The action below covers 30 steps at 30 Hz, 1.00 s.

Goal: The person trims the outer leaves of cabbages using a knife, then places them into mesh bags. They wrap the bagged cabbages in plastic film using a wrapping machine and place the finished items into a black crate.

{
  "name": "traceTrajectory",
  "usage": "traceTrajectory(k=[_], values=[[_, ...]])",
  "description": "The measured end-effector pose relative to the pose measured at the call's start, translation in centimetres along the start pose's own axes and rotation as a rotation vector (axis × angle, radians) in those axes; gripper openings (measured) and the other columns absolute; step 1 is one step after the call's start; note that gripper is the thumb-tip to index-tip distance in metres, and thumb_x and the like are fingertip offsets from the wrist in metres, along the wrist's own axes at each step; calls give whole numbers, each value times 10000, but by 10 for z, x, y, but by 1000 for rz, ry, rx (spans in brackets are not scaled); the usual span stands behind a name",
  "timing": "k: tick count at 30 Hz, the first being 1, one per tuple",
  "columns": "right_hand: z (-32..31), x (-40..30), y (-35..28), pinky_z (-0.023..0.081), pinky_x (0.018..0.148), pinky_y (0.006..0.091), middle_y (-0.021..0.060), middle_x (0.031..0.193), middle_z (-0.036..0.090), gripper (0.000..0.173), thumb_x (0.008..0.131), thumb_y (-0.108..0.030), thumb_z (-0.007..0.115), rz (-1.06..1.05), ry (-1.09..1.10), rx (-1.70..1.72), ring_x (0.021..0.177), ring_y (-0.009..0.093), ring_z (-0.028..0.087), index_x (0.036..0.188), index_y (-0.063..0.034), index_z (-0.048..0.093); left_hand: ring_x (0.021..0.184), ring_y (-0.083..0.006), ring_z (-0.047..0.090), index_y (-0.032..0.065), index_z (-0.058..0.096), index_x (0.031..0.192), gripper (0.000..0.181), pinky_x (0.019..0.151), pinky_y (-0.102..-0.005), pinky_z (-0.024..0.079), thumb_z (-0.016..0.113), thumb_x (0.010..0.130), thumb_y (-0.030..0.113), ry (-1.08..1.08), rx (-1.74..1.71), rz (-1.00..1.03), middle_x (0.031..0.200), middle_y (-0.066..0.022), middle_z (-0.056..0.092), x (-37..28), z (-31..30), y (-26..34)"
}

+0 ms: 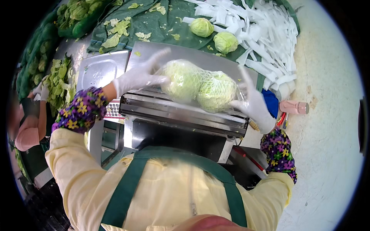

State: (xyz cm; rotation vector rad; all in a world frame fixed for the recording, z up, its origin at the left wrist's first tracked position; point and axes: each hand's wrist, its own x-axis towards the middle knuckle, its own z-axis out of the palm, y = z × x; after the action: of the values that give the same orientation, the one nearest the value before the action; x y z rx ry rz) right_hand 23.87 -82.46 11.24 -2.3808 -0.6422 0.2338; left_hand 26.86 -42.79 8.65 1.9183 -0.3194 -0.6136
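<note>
Two round green cabbages lie side by side on the metal wrapping machine. Clear plastic film covers the left cabbage, and the right cabbage has a white net over it and film about it. My left hand, in a white glove, is at the left cabbage with fingers spread, its fingertips at the film. My right hand, also gloved, is at the right end of the film, thumb and fingers apart. Motion blurs both hands, so whether either grips the film is unclear.
Two bare cabbages and a heap of white foam strips lie behind on green cloth. A scale stands left, a pink bottle right. At far left a co-worker's gloved hands are at loose leaves.
</note>
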Motion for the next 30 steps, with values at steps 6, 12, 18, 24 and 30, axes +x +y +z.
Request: traceTrajectory(k=[6, 12, 18, 24, 30], values=[[36, 20, 49, 524, 930, 426, 222, 1319, 569, 817, 785, -175, 772, -514, 153, -627, 1089, 372, 631, 1489, -53, 377, 1216, -430, 560, 155, 326, 1495, 834, 1004, -418, 509, 750, 782, 66, 117, 893, 742, 1419, -244, 490, 22, -2, -33], [46, 21, -9, 439, 1062, 334, 151, 1407, 512, 1006, 738, -114, 866, -199, 257, 173, 1259, 219, 534, 1534, -33, 255, 1211, -327, 593, 126, 258, 1546, 1027, 1028, -377, 465, 864, 718, 158, 82, 188, 445, 1356, -225, 565, 19, 17, -11], [48, -87, -79, 393, 1115, 390, 105, 1496, 428, 867, 865, -298, 734, 527, -395, 1124, 1361, 232, 445, 1544, -70, 245, 892, -131, 664, 114, 272, 1550, 886, 726, -231, 555, 769, 855, 348, -423, -325, -179, 1154, -74, 665, -111, 55, 18], [99, -129, -104, 444, 1061, 488, 87, 1520, 386, 810, 921, -401, 661, 513, -657, 1096, 1383, 251, 419, 1558, -183, 210, 1052, -171, 652, 135, 271, 1547, 813, 823, -291, 589, 650, 926, 499, -549, -702, -579, 1309, -102, 589, -158, 111, -23], [112, -180, -75, 477, 1033, 429, 122, 1449, 461, 695, 977, -327, 604, 479, -499, 1163, 1318, 260, 488, 1547, -152, 246, 1058, -181, 648, 98, 410, 1478, 663, 928, -314, 534, 593, 974, 488, -204, -858, -626, 1206, -101, 639, -197, 109, -75]])
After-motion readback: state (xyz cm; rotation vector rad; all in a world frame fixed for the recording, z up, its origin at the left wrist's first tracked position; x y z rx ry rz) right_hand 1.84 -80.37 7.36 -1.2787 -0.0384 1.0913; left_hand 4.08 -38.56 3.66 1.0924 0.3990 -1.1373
